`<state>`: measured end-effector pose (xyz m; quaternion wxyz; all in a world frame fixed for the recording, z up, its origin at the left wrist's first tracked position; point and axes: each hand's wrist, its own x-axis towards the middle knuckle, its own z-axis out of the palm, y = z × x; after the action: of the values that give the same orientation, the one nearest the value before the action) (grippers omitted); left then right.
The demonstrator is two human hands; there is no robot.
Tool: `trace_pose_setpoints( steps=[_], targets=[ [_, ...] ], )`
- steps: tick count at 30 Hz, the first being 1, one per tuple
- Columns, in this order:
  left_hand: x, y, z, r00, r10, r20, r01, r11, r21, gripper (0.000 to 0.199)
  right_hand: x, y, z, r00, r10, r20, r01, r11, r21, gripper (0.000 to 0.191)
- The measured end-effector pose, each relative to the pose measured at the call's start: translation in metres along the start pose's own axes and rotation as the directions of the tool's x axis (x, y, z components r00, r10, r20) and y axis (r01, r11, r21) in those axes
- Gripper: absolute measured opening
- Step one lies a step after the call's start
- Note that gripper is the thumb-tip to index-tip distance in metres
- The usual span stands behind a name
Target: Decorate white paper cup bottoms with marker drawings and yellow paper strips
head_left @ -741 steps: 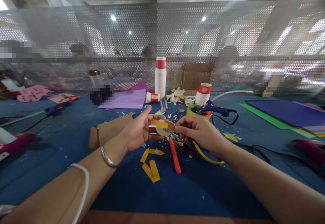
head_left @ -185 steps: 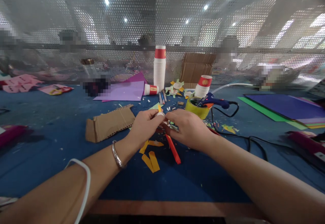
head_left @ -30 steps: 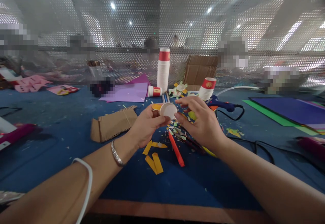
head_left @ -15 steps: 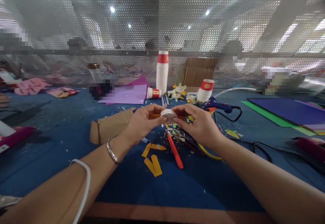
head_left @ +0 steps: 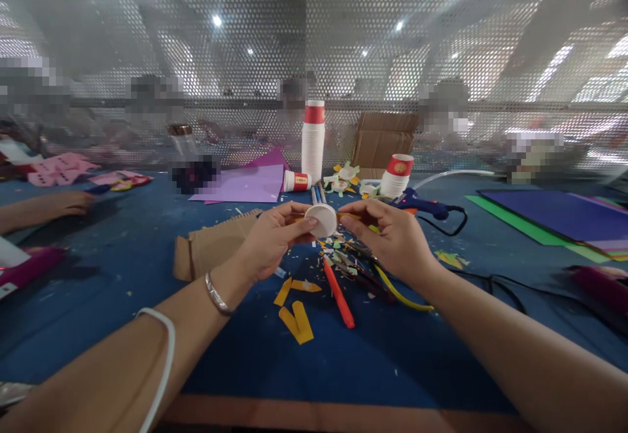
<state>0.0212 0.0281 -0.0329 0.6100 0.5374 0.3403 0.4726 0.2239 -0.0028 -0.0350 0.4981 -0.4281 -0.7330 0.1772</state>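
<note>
A round white disc, maybe a cup's base [head_left: 322,221], faces me above the blue table [head_left: 235,354]. My left hand [head_left: 272,237] pinches its left edge between thumb and fingers. On the other side, my right hand [head_left: 387,233] pinches a thin orange-yellow strip [head_left: 349,216] that reaches the disc's right edge. Below lie an orange-red pen [head_left: 338,292], several yellow paper pieces [head_left: 303,321] and small scraps. Scissors, partly hidden, with a yellow handle [head_left: 400,292] rest under my right hand.
Stacked paper cups [head_left: 313,145], a lying cup [head_left: 297,181], more cups [head_left: 397,174], a blue glue gun [head_left: 424,204], purple paper [head_left: 250,182], cardboard [head_left: 216,243] and coloured sheets [head_left: 554,214] surround the work. Another person's hand [head_left: 69,204] is at the left.
The white disc has tilted to face me more fully. My right fingers have moved slightly right, off the disc onto the strip. Another person's hand has come in at the left.
</note>
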Motion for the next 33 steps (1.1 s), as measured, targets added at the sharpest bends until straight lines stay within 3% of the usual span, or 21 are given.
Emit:
trace_pose_setpoints(
  steps=[7,12,19,24,33],
  targets=[
    [0.001,0.002,-0.003,0.999,0.032,-0.020,-0.032,0.999,0.001,0.028,0.001,-0.002,-0.001,0.998,0.045,-0.043,-0.045,0.999,0.003,0.017],
    [0.001,0.000,0.000,0.999,0.034,0.010,-0.034,0.999,0.037,0.031,0.001,0.000,0.000,0.998,0.063,-0.013,-0.062,0.998,0.016,0.017],
    [0.002,0.002,-0.002,0.995,0.084,-0.048,-0.081,0.994,0.070,0.040,0.003,0.002,0.001,0.997,0.073,-0.007,-0.073,0.997,0.014,0.018],
    [-0.001,0.001,-0.001,0.989,0.143,-0.024,-0.137,0.976,0.167,0.055,0.003,0.004,0.002,0.993,0.108,0.043,-0.110,0.993,0.048,0.018],
    [-0.004,0.001,0.006,0.974,0.180,-0.138,-0.176,0.984,0.043,0.087,0.005,0.008,0.005,0.983,0.157,0.094,-0.170,0.974,0.151,0.017]
  ],
)
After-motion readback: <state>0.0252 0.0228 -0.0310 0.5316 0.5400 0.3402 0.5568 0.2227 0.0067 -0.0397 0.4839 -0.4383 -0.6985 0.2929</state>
